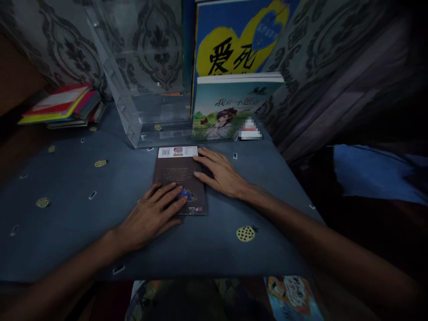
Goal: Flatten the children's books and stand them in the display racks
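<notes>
A dark brown book point(175, 171) lies on the table with its barcode label at the far end and a small blue picture near its lower edge. Across its lower left part rests my left hand point(155, 214), fingers stretched over the cover. My right hand point(222, 171) is at the book's right edge, with its fingertips touching the cover and label and its fingers apart. Just beyond stands a clear acrylic book rack point(129, 129). Upright at its right end are a green-and-blue book point(214, 122) and, behind it, a larger blue-and-yellow book point(217, 26).
The table point(73, 236) wears a grey-blue cloth with pineapple prints. A stack of colourful books point(63, 107) sits at the back left. Patterned curtains point(157, 44) hang behind. Below the front edge shows another colourful book point(290, 296). Blue fabric point(377, 174) lies at the right.
</notes>
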`<state>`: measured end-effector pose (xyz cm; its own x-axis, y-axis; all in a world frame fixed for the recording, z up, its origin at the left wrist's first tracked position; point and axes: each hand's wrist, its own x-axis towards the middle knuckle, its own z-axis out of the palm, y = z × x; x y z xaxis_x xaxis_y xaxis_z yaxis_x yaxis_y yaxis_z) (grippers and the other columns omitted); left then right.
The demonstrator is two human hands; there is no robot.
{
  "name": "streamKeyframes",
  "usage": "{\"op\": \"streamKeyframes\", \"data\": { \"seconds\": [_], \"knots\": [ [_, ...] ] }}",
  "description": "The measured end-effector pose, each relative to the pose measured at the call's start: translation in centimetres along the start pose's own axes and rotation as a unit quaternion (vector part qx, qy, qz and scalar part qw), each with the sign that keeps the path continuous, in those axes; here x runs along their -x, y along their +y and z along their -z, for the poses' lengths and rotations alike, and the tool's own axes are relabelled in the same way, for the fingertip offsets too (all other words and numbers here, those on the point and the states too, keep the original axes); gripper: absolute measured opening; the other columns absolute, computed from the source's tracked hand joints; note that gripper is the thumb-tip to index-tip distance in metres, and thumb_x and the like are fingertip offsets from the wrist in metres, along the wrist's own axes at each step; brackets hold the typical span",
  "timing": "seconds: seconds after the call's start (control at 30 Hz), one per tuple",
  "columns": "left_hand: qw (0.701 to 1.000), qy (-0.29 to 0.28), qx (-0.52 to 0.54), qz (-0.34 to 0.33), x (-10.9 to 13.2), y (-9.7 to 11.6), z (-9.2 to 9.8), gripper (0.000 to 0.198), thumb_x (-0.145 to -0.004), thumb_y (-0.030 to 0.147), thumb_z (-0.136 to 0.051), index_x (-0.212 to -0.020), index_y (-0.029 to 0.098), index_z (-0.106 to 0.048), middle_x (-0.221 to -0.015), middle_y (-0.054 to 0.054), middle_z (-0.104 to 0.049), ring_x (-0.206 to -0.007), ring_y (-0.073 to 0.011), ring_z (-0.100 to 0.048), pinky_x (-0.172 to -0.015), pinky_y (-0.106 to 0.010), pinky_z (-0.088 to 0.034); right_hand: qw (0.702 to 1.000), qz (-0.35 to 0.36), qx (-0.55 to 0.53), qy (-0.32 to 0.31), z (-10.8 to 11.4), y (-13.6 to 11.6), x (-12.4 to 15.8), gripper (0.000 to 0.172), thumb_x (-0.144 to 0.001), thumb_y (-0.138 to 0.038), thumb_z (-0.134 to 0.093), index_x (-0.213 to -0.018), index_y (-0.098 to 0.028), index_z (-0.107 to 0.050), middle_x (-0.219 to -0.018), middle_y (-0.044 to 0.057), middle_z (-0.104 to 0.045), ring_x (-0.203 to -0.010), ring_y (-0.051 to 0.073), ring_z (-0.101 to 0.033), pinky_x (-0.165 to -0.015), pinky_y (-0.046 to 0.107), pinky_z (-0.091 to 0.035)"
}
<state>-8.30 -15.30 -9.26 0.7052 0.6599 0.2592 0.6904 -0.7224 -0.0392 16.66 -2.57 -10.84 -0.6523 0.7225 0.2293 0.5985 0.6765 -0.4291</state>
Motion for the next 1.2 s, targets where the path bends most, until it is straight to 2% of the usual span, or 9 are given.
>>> {"op": "streamKeyframes", "data": {
  "seconds": [0.13, 0.27, 0.4, 0.6, 0.73, 0.83, 0.93, 1.07, 1.2],
  "knots": [
    [0.999, -0.003, -0.031, -0.012, -0.2, -0.2, 0.0, 0.041, -0.103, 0.027, -0.054, -0.142, 0.018, -0.055, -0.143, -0.013, -0.064, -0.134, -0.0305, -0.058, -0.11, -0.051, -0.048, 1.0, -0.015, -0.014, -0.003, -0.1, 1.1, -2.3, 0.055, -0.099, -0.044, -0.051, -0.144, -0.012, -0.054, -0.16, 0.02, -0.042, -0.15, 0.032, -0.038, -0.119, 0.055, -0.034],
    [0.998, -0.032, -0.038, -0.03, 0.0, -1.1, 0.7, 0.04, -0.105, 0.028, -0.049, -0.144, 0.021, -0.054, -0.144, -0.011, -0.063, -0.138, -0.0272, -0.055, -0.115, -0.051, -0.043, 0.999, -0.017, -0.019, 0.034, -0.1, 1.6, -2.9, 0.051, -0.093, -0.044, -0.058, -0.136, -0.018, -0.061, -0.147, 0.015, -0.058, -0.135, 0.033, -0.051, -0.112, 0.055, -0.041],
    [0.997, -0.071, 0.005, -0.038, 1.2, -3.7, 2.3, 0.039, -0.107, 0.03, -0.043, -0.145, 0.029, -0.054, -0.146, -0.005, -0.062, -0.142, -0.0238, -0.052, -0.12, -0.053, -0.036, 0.997, -0.029, -0.036, 0.064, 0.4, 1.5, -1.4, 0.041, -0.09, -0.038, -0.06, -0.125, -0.018, -0.069, -0.12, 0.013, -0.069, -0.113, 0.032, -0.059, -0.099, 0.05, -0.049],
    [0.987, -0.144, 0.074, 0.009, 2.0, -6.4, 5.9, 0.044, -0.101, 0.022, -0.048, -0.142, 0.037, -0.058, -0.149, -0.001, -0.06, -0.139, -0.0233, -0.054, -0.114, -0.046, -0.045, 0.983, -0.06, -0.139, 0.102, 1.3, 0.3, 1.8, 0.029, -0.095, -0.03, -0.052, -0.11, -0.02, -0.075, -0.095, 0.008, -0.075, -0.088, 0.025, -0.066, -0.082, 0.041, -0.052],
    [0.982, -0.162, 0.08, 0.061, -1.5, -4.0, 6.0, 0.035, -0.099, 0.023, -0.048, -0.128, 0.023, -0.067, -0.135, -0.01, -0.068, -0.12, -0.0251, -0.066, -0.101, -0.042, -0.054, 0.972, -0.09, -0.194, 0.095, 1.5, -0.3, 3.2, 0.029, -0.095, -0.03, -0.052, -0.109, -0.021, -0.077, -0.094, 0.007, -0.077, -0.084, 0.022, -0.069, -0.077, 0.036, -0.053],
    [0.983, -0.14, 0.015, 0.115, -5.2, -0.8, 4.2, 0.029, -0.098, 0.036, -0.057, -0.117, 0.017, -0.067, -0.117, -0.011, -0.071, -0.107, -0.0278, -0.066, -0.087, -0.042, -0.059, 0.969, -0.09, -0.209, 0.095, 1.5, -0.4, 3.6, 0.03, -0.095, -0.03, -0.052, -0.109, -0.019, -0.076, -0.094, 0.007, -0.077, -0.084, 0.022, -0.069, -0.076, 0.034, -0.053],
    [0.983, -0.109, -0.06, 0.131, -7.8, 1.6, 2.5, 0.025, -0.094, 0.034, -0.064, -0.11, 0.015, -0.065, -0.114, -0.013, -0.07, -0.106, -0.0305, -0.064, -0.087, -0.046, -0.059, 0.966, -0.085, -0.222, 0.1, 1.6, -0.3, 3.6, 0.031, -0.096, -0.03, -0.052, -0.112, -0.018, -0.075, -0.09, 0.006, -0.077, -0.081, 0.021, -0.069, -0.074, 0.032, -0.052],
    [0.977, -0.116, -0.12, 0.135, -8.9, 2.7, 1.8, 0.015, -0.096, 0.029, -0.058, -0.099, 0.016, -0.064, -0.103, -0.013, -0.071, -0.096, -0.0283, -0.064, -0.073, -0.039, -0.06, 0.963, -0.08, -0.237, 0.1, 1.8, 0.0, 3.6, 0.031, -0.097, -0.029, -0.051, -0.113, -0.017, -0.074, -0.086, 0.004, -0.077, -0.075, 0.018, -0.068, -0.069, 0.029, -0.05],
    [0.978, -0.102, -0.145, 0.111, -8.9, 2.6, 1.8, 0.019, -0.098, 0.027, -0.051, -0.098, 0.016, -0.066, -0.101, -0.014, -0.072, -0.089, -0.0265, -0.066, -0.058, -0.031, -0.056, 0.96, -0.096, -0.243, 0.102, 2.0, 0.0, 3.7, 0.029, -0.097, -0.029, -0.053, -0.113, -0.017, -0.074, -0.082, 0.003, -0.078, -0.07, 0.017, -0.067, -0.065, 0.028, -0.047]
  ]
}}
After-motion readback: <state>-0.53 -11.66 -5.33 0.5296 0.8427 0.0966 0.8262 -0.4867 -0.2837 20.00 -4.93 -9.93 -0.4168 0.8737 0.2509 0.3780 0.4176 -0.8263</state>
